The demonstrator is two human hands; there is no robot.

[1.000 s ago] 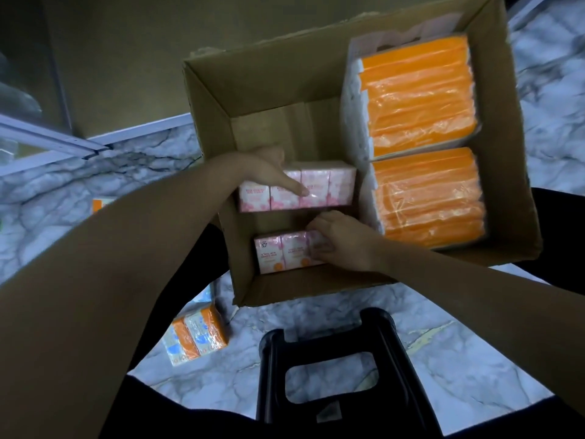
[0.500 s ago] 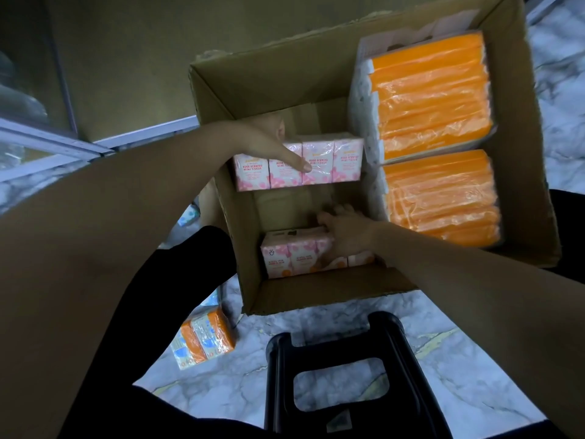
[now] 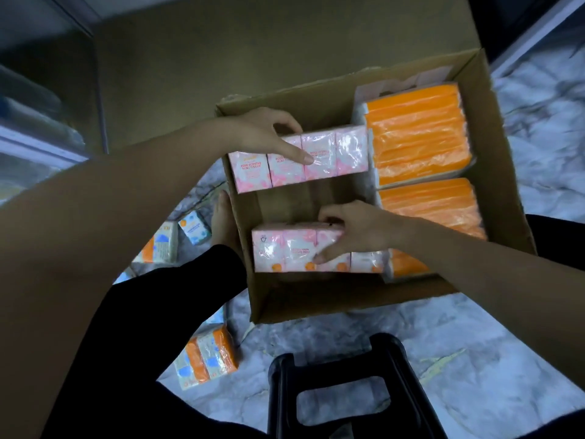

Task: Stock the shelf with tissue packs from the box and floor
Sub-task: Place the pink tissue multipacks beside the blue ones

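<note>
An open cardboard box (image 3: 512, 172) stands on the marble floor. My left hand (image 3: 269, 134) grips a pink rose-scented tissue pack (image 3: 335, 153), held up over the box's left side. My right hand (image 3: 357, 229) grips a second pink tissue pack (image 3: 285, 248), lower in the box near its front wall. Two orange tissue bundles (image 3: 418, 134) fill the box's right half. An orange and blue tissue pack (image 3: 209, 356) lies on the floor at the lower left, with others (image 3: 161, 245) further back.
A black plastic stool (image 3: 342, 388) stands just in front of the box. My black-clad leg (image 3: 177, 299) and bare foot (image 3: 223, 217) lie left of the box. Shelf edges (image 3: 41, 144) show at far left, blurred. A plain wall rises behind the box.
My left hand has lifted its pink pack up out of the box. My right hand has closed on the lower pink pack and raised it slightly. The view has tilted up.
</note>
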